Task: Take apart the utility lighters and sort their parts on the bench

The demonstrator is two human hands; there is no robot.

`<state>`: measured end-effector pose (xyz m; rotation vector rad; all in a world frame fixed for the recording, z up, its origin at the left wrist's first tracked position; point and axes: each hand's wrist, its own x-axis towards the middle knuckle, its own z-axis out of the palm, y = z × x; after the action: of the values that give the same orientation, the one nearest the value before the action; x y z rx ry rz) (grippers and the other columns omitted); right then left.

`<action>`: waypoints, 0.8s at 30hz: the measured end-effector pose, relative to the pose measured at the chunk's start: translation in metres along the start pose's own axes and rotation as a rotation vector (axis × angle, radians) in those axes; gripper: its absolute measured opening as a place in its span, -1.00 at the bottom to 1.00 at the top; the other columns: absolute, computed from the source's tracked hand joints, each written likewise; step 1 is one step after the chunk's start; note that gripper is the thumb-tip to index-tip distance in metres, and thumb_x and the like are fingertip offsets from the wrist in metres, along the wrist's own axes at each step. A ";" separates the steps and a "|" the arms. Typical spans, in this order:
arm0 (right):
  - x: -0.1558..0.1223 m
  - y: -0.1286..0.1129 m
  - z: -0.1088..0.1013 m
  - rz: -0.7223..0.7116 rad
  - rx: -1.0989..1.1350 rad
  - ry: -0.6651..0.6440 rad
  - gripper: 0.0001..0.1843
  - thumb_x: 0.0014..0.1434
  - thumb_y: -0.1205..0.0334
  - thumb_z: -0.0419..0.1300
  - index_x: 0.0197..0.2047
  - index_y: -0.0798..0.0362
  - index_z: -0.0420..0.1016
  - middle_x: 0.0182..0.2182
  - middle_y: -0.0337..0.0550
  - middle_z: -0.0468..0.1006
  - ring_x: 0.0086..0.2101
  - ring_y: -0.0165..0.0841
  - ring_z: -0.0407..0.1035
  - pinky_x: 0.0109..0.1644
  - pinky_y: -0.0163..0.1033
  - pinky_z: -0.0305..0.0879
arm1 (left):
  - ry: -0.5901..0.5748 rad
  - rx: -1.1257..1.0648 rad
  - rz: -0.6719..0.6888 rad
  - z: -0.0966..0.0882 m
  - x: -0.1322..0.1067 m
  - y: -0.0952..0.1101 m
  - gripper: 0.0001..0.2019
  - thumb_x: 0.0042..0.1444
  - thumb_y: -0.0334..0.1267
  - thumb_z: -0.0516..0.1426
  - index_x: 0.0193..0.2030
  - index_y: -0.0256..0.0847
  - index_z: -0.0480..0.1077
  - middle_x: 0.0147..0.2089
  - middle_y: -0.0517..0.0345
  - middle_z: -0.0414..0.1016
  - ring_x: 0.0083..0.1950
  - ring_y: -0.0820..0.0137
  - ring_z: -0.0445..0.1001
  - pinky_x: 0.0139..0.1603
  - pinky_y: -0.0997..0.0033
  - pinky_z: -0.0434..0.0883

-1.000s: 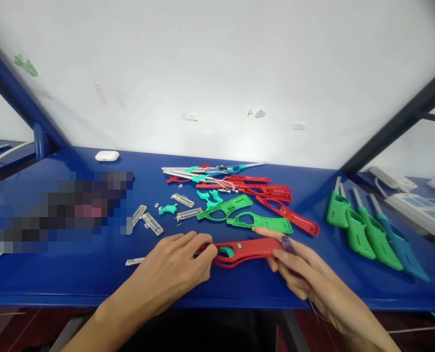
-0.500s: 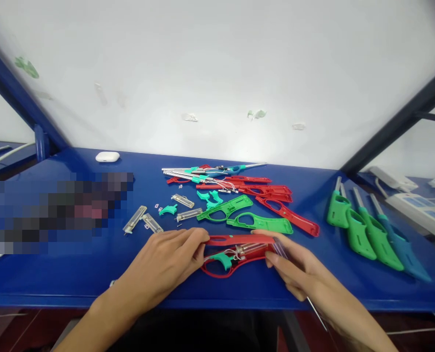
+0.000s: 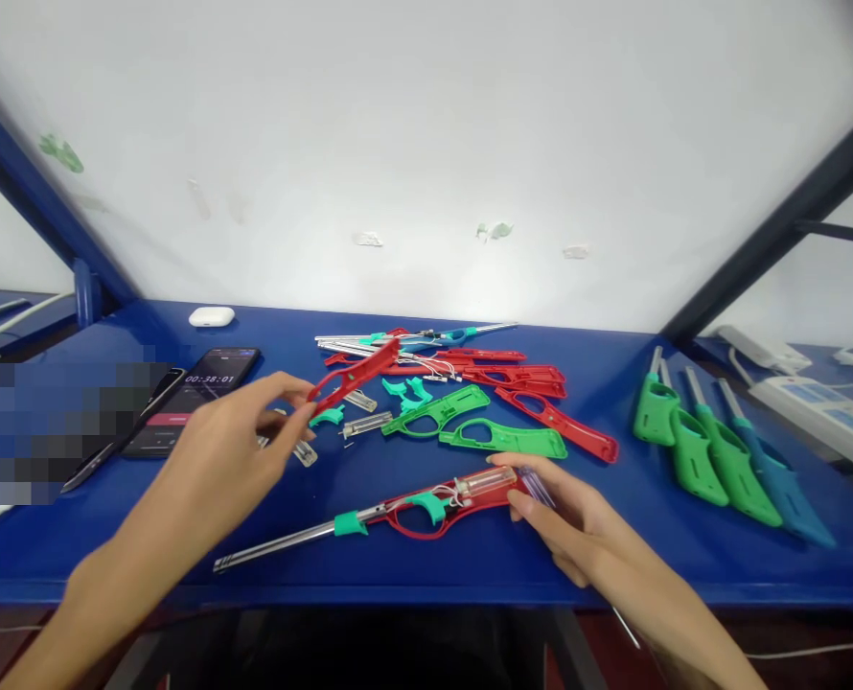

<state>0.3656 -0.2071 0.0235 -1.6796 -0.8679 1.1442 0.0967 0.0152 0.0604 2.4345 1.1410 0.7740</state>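
Bare hands [image 3: 236,436] (forearms [image 3: 131,546] bare too)

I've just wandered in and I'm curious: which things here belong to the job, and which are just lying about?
Likely the job: opened lighter in the right hand, red shell in the left hand, green shells, clear tanks, whole lighters.

Likely just lying about: phone, white case.

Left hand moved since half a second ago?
Yes: the left hand has moved left and up in the picture, farther from the green shell halves.
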 end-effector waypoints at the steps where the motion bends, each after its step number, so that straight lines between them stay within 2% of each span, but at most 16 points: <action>1: 0.000 0.000 0.000 -0.003 -0.015 0.003 -0.31 0.35 -0.32 0.28 0.38 -0.14 0.38 -0.48 -0.41 0.09 -0.55 -0.48 -0.12 -0.54 -0.33 -0.23 | -0.019 0.007 -0.051 -0.004 0.007 -0.005 -0.73 0.33 0.00 0.12 -0.03 -0.08 0.52 -0.38 0.22 0.69 -0.34 0.21 0.69 -0.46 0.41 0.39; 5: 0.000 0.002 0.000 -0.022 -0.059 0.013 -0.31 0.34 -0.34 0.26 0.37 -0.16 0.41 -0.52 -0.41 0.05 -0.58 -0.44 -0.17 -0.57 -0.30 -0.26 | -0.070 0.004 -0.116 -0.016 0.038 -0.022 -0.68 0.26 0.04 0.17 -0.07 -0.11 0.60 -0.39 0.13 0.70 -0.33 0.16 0.70 -0.40 0.34 0.45; 8: 0.001 0.005 0.000 -0.028 -0.058 0.035 -0.33 0.34 -0.35 0.26 0.35 -0.18 0.45 -0.53 -0.38 0.12 -0.59 -0.43 -0.14 -0.59 -0.31 -0.20 | -0.081 -0.025 -0.128 -0.017 0.053 -0.025 -0.68 0.21 0.06 0.21 -0.14 -0.12 0.63 -0.39 0.10 0.69 -0.29 0.15 0.70 -0.30 0.30 0.51; 11: 0.002 0.007 0.000 -0.043 -0.050 0.035 -0.33 0.32 -0.34 0.29 0.33 -0.17 0.47 -0.49 -0.33 0.22 -0.57 -0.42 -0.02 -0.57 -0.33 -0.07 | -0.084 -0.080 -0.122 -0.013 0.060 -0.020 -0.65 0.20 0.09 0.22 -0.18 -0.16 0.64 -0.43 0.10 0.67 -0.33 0.21 0.66 -0.28 0.30 0.51; 16: 0.003 0.010 0.001 -0.046 -0.043 0.041 -0.33 0.34 -0.35 0.27 0.36 -0.18 0.46 -0.55 -0.41 0.08 -0.60 -0.44 -0.12 -0.59 -0.33 -0.15 | -0.128 -0.196 -0.082 -0.005 0.072 -0.003 -0.61 0.24 0.12 0.20 -0.17 -0.19 0.64 -0.45 0.07 0.66 -0.45 0.32 0.57 -0.45 0.36 0.47; 18: 0.004 0.010 0.002 -0.047 -0.037 0.046 -0.31 0.34 -0.35 0.27 0.36 -0.15 0.46 -0.54 -0.39 0.13 -0.59 -0.42 -0.02 -0.57 -0.33 -0.05 | -0.162 -0.232 -0.042 0.001 0.082 0.004 -0.63 0.27 0.07 0.19 -0.15 -0.19 0.65 -0.42 0.04 0.68 -0.45 0.32 0.58 -0.44 0.34 0.50; 21: 0.005 0.010 0.001 -0.078 -0.049 0.047 -0.30 0.33 -0.34 0.29 0.34 -0.10 0.49 -0.38 -0.22 0.42 -0.39 -0.30 0.35 -0.37 -0.29 0.29 | -0.208 -0.255 0.040 0.018 0.101 0.016 -0.64 0.34 -0.01 0.15 -0.05 -0.22 0.65 -0.32 -0.04 0.72 -0.35 0.29 0.65 -0.32 0.29 0.59; 22: 0.006 0.010 0.000 -0.095 -0.055 0.038 -0.31 0.33 -0.34 0.29 0.33 -0.08 0.49 -0.27 -0.15 0.51 -0.26 -0.23 0.43 -0.25 -0.25 0.37 | -0.222 -0.254 0.070 0.024 0.107 0.020 -0.63 0.36 -0.02 0.13 0.00 -0.23 0.64 -0.26 -0.06 0.73 -0.30 0.28 0.68 -0.27 0.27 0.61; 24: 0.007 0.012 -0.002 -0.119 -0.075 0.010 -0.31 0.34 -0.34 0.27 0.34 -0.08 0.47 -0.08 -0.08 0.57 -0.08 -0.14 0.46 -0.04 -0.17 0.42 | -0.242 -0.236 0.136 0.036 0.113 0.028 -0.64 0.36 -0.05 0.15 0.09 -0.22 0.62 -0.10 -0.09 0.74 -0.15 0.24 0.71 -0.13 0.20 0.64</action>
<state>0.3703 -0.2057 0.0108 -1.6693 -1.0017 1.0324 0.1944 0.0835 0.0835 2.3460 0.7558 0.5945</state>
